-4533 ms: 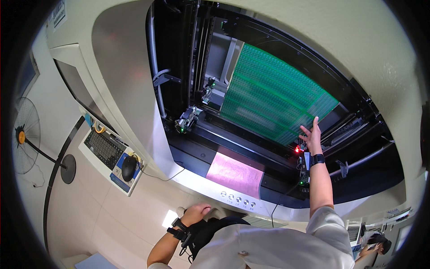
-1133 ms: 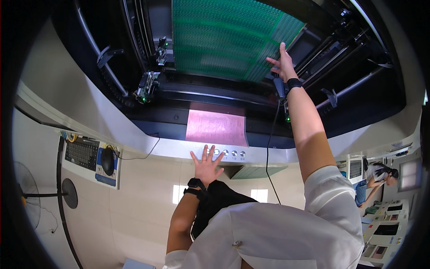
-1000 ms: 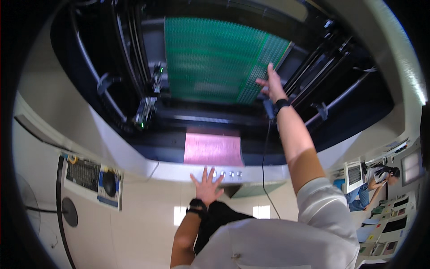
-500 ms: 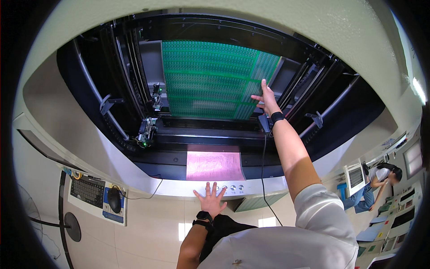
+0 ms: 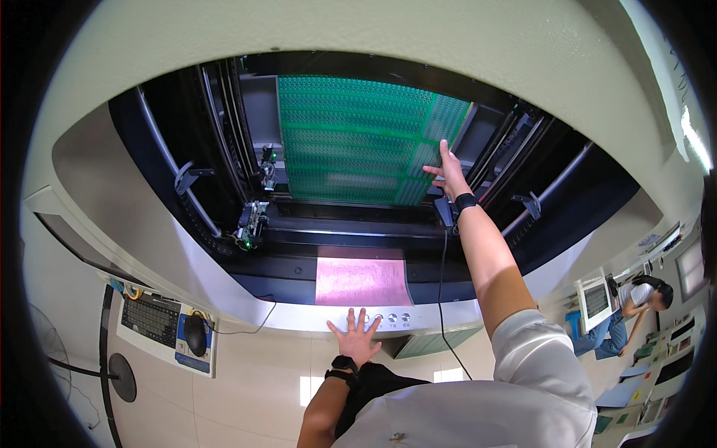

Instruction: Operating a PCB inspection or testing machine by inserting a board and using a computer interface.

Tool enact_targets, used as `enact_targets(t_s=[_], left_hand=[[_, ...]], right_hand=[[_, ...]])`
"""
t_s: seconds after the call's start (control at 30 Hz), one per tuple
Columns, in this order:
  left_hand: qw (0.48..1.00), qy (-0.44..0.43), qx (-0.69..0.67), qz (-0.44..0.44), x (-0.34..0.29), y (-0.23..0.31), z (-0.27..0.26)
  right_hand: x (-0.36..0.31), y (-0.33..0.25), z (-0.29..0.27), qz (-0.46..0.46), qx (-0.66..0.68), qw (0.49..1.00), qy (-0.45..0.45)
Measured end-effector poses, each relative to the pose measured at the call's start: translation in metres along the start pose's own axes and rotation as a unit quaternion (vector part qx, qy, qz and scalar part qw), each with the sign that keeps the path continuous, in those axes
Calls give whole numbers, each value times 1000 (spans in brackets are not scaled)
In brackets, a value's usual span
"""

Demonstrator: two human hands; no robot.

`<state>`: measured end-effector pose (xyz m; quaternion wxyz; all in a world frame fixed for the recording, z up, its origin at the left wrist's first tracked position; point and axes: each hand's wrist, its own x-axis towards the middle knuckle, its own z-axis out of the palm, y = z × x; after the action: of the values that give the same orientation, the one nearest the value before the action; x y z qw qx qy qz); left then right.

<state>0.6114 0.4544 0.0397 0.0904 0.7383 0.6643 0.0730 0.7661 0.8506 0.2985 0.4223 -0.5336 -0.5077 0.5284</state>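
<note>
A large green printed circuit panel lies inside a wide machine, held in a dark frame. My right hand reaches over the panel's lower right edge with its fingers spread; whether the fingertips touch the board I cannot tell. Beside that wrist sits a small dark block with a black cable running down from it. My left hand is spread flat at the machine's pale front ledge, its fingertips next to a row of round silver buttons. Neither hand holds anything.
A pink printed sheet lies inside the front lip. Small circuit assemblies sit left of the panel, near metal rails. A keyboard and mouse rest at lower left. Another person is at far right beside a cluttered bench.
The whole view has shifted slightly, so the machine sits a little lower and to the right. Both hands keep nearly the same places and spread fingers.
</note>
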Motion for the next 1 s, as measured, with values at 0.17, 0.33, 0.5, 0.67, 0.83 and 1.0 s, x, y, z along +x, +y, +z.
enact_targets(t_s=[0.17, 0.33, 0.5, 0.67, 0.83, 1.0], left_hand=[[1000, -5, 3, 4, 1, 1, -1], [1000, -7, 18, 2, 1, 1, 0], [1000, -1, 14, 6, -3, 2, 3], [1000, -1, -14, -7, -8, 1, 5], [980, 125, -126, -85, -28, -45, 15], [993, 72, -83, -48, -36, -61, -9]], right_hand=[[3, 1, -3, 0, -2, 1000, -11], [2, 0, -1, -2, -6, 1000, 3], [1, 2, -4, -4, -3, 1000, 1], [2, 8, -1, 15, -4, 1000, -11], [-2, -3, -4, -9, -4, 1000, 4], [3, -3, 2, -7, 2, 1000, 14]])
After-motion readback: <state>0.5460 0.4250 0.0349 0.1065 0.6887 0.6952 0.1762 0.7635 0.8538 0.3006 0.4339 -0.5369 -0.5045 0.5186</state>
